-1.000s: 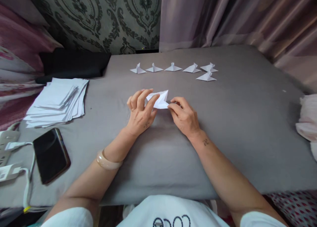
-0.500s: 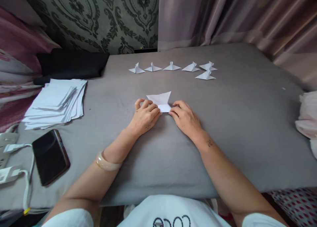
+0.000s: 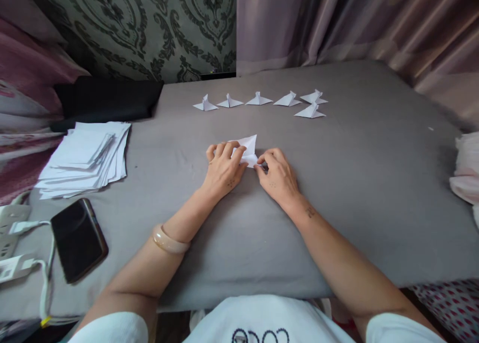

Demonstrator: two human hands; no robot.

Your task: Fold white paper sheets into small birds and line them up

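Note:
A white sheet of folded paper (image 3: 249, 146) lies on the grey cloth-covered table in front of me, its pointed upper corner showing to the right of my left fingers. Over its left part rests my left hand (image 3: 226, 163), fingers bent and pressing on it; they hide that side. My right hand (image 3: 277, 173) pinches the paper's lower right corner between thumb and forefinger. Beyond both hands, several folded white paper figures (image 3: 258, 99) with pointed wings stand in a row, one of them (image 3: 311, 110) in front of the right end.
At the left lies a stack of white paper sheets (image 3: 86, 158), with a black folded item (image 3: 112, 98) behind it. A dark phone (image 3: 79, 241) sits nearer me, beside a white power strip (image 3: 9, 228) with cables. Pale fabric (image 3: 466, 168) is at the right edge.
My left hand has moved slightly right and farther over the paper, covering more of it. My right fingers have closed more tightly on its lower right corner.

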